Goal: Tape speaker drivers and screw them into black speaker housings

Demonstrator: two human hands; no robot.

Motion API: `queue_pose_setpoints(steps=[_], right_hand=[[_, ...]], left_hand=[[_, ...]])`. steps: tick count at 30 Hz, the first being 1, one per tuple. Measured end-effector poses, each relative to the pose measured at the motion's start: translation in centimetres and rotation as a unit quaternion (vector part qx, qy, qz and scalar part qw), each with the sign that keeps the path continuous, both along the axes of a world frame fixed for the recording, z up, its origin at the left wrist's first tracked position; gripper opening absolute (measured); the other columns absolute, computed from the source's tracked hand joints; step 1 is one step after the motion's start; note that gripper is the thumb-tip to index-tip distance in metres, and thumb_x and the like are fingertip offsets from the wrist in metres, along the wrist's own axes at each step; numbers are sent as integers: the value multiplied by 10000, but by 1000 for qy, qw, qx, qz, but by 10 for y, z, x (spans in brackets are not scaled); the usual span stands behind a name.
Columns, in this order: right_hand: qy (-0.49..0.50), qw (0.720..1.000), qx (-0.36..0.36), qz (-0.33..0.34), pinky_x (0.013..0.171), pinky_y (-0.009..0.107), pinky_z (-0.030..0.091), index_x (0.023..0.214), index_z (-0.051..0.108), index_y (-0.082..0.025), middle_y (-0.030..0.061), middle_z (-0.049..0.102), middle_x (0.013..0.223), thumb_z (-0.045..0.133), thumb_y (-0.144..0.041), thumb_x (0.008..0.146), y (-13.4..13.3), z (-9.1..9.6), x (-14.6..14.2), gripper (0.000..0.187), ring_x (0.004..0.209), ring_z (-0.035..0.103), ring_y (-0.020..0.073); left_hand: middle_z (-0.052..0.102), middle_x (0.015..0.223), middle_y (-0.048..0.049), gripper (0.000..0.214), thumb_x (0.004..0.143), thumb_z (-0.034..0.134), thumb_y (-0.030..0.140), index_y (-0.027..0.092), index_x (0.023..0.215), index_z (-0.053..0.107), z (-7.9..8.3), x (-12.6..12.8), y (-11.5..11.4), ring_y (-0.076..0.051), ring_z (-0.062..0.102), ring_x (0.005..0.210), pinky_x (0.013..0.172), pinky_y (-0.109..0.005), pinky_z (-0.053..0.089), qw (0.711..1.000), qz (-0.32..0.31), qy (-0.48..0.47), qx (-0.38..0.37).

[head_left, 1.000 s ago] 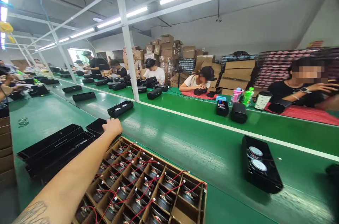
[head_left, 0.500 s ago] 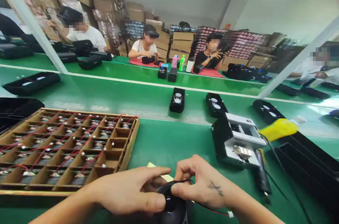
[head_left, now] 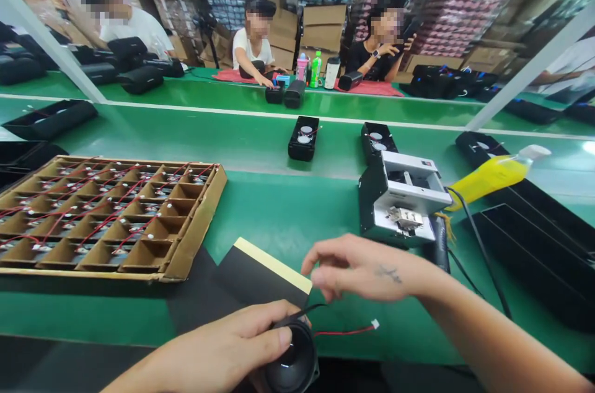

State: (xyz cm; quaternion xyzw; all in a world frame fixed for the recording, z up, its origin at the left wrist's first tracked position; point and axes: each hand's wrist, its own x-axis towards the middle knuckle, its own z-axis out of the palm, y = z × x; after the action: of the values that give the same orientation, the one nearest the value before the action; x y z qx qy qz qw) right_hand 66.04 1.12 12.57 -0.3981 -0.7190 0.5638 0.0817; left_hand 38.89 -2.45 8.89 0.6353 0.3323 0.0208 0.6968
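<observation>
My left hand (head_left: 223,349) grips a round black speaker driver (head_left: 290,365) at the near edge of the green bench. A red and black wire with a white plug (head_left: 374,323) trails from the driver to the right. My right hand (head_left: 362,269) hovers just above the wire, fingers loosely curled and holding nothing. Under the hands lies a black sheet with a pale strip (head_left: 260,272).
A cardboard divider tray (head_left: 193,235) with several wired drivers sits left. A black-and-white machine (head_left: 402,204), a yellow bottle (head_left: 493,173) and black trays (head_left: 534,232) are right. Black speaker housings (head_left: 304,139) ride the belt. Other people work across the line.
My right hand has let go of the driver's wire and lifted away. The driver has moved nearer with my left hand. The view has tilted down a little.
</observation>
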Motion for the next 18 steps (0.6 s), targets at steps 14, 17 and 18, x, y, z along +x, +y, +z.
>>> queue_pose_setpoints(steps=[14, 17, 18], right_hand=[[-34, 999, -2, 6, 811, 308, 499, 1227, 678, -232, 37, 758, 1057, 753, -469, 959, -23, -34, 16, 366, 962, 690, 215], [123, 979, -49, -157, 855, 305, 504, 1179, 649, -247, 36, 709, 1054, 676, -537, 1008, -43, -52, 28, 338, 973, 643, 194], [182, 961, -63, -198, 824, 297, 506, 1200, 632, -251, 35, 688, 1035, 670, -579, 1000, -50, -59, 28, 386, 931, 627, 186]], left_hand=[[513, 1629, 44, 627, 1012, 413, 723, 403, 1538, 531, -34, -15, -30, -307, 418, 1534, 1303, -481, 318, 985, 95, 142, 4], [502, 1636, 57, 638, 992, 427, 748, 401, 1509, 568, -39, -21, -37, -294, 351, 1576, 1336, -473, 219, 973, 177, 142, -30], [505, 1633, 56, 637, 990, 425, 751, 399, 1498, 580, -40, -21, -38, -293, 353, 1576, 1332, -471, 226, 972, 189, 132, -39]])
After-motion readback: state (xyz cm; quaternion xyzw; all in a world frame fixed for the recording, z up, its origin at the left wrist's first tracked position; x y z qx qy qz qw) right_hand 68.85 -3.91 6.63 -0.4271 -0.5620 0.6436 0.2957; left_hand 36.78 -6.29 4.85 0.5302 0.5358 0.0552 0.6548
